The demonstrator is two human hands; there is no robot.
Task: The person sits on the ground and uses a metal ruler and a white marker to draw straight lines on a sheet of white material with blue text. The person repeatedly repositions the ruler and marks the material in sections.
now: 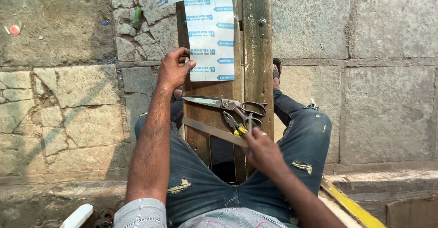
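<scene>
- Bottom edge: striped shirt hem (228, 219) cut off by frame; person's torso & head not in view.
- White block-shaped thing (77, 215) at bottom left, only partly in frame; dark round bits beside it too blurry to ID.
- Yellow-edged board (351, 205) at bottom right, cut off; brown box corner (413, 212) beyond it, contents not visible.
- Torn blue jeans (200, 187), knees spread either side of a long wooden plank (258, 63) that runs away from the person; its near end is hidden betw. the legs.
- Dark flat rectangle (222, 157) lies on the plank near the lap, maybe a phone, hard to say.
- Right hand (264, 152) closed on the near end of a flat metal strip (214, 131), which lies slantwise across the plank; finger detail hidden from this angle.
- Just past that hand: yellow-handled pliers (235, 124) on the plank, partly under the strip and overlapped by the scissors' handles.
- Large scissors (226, 104) lie crosswise, blades together, pointing to the person's left, loops to the right.
- Left hand (175, 68) further out, fingers curled over the left edge of the plank & the lower corner of the white printed sheet (210, 31); thumb on the sheet's face.
- Sheet lies lengthwise on the plank, far end cut off at top of frame.
- Sandalled foot (277, 68) peeks out right of the plank, mostly hidden.
- Stone paving (68, 104) all round; small green item (137, 17) & red cap (15, 29) far left, too small to tell.
</scene>
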